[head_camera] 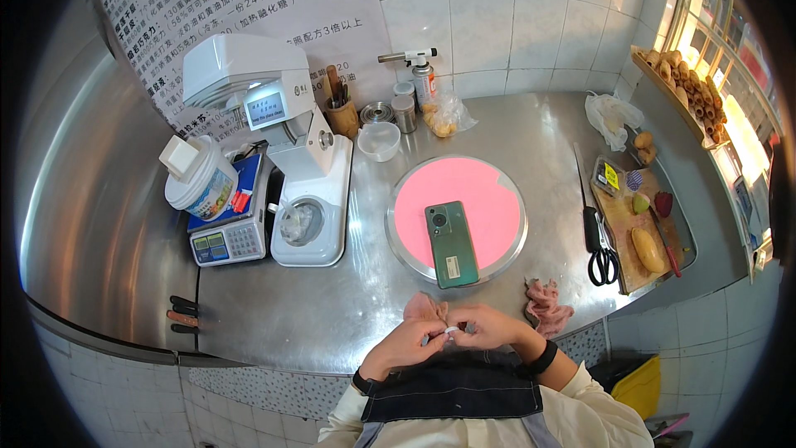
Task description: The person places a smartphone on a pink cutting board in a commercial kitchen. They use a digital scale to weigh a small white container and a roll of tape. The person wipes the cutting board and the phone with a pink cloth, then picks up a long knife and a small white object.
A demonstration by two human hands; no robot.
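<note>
My left hand (408,343) and my right hand (487,326) meet at the counter's front edge, close to my dark apron. Their fingertips pinch a small white band-like piece (451,329); its exact kind is too small to tell. A crumpled pinkish cloth (424,305) shows just beyond my left fingers, partly hidden by them. Ahead of my hands is a round metal turntable (393,238) with a pink top. On it lies a green smartphone (452,242), camera side up, its near end over the rim. Another pink cloth (548,309) lies right of my hands.
A white stand mixer (305,155) and a digital scale (229,241) bearing a white bucket (205,183) stand left. At right, a long knife (589,227) and scissors (602,261) lie beside a cutting board (612,214) with a mango (647,250). A blowtorch (423,78) stands behind.
</note>
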